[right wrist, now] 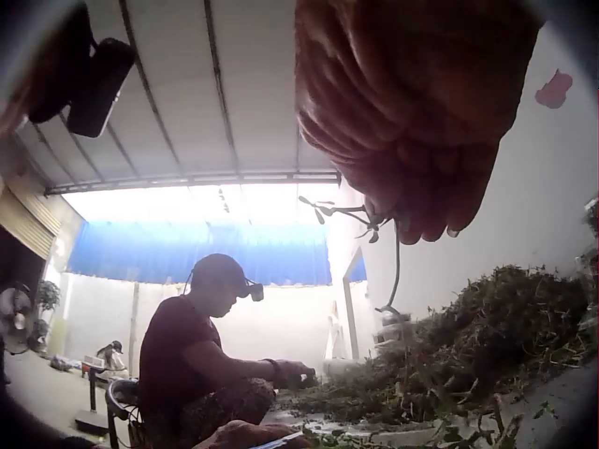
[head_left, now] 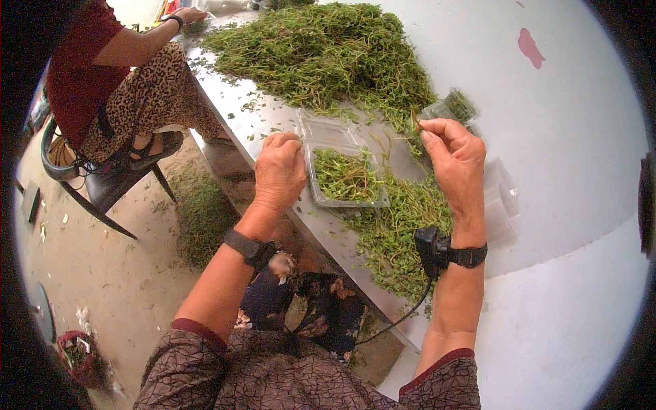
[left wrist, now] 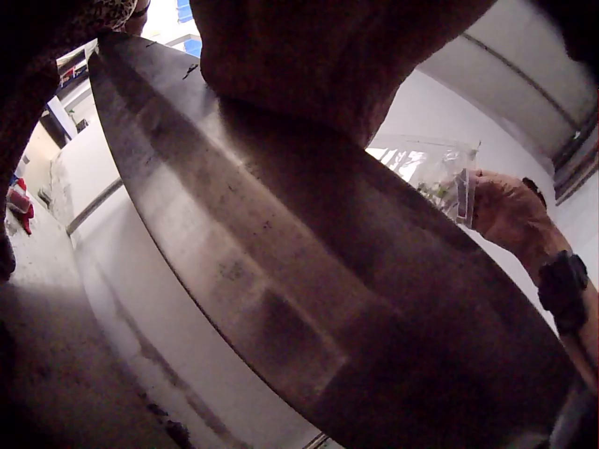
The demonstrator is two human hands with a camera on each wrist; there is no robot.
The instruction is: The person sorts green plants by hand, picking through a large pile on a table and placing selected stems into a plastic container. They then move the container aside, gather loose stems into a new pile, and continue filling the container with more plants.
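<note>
In the head view a clear plastic box (head_left: 348, 203) stands near the table's edge, its lid (head_left: 328, 128) folded back and green sprigs (head_left: 345, 174) inside. My left hand (head_left: 280, 171) is at the box's left side, fingers curled at its rim. To the right of the box, my right hand (head_left: 454, 154) is raised and pinches a thin sprig (head_left: 416, 121) between thumb and fingertips. From the right wrist view, the sprig's stem (right wrist: 397, 271) hangs below the fingers, small leaves to the left. The left wrist view mostly holds the table's underside (left wrist: 234, 224).
A big heap of greens (head_left: 321, 55) covers the far table; looser greens (head_left: 403, 239) lie nearer me. Filled clear boxes (head_left: 461, 106) and clear plastic containers (head_left: 501, 205) stand to the right. Another person (head_left: 130, 75) sits on a black chair (head_left: 113, 184) at the left.
</note>
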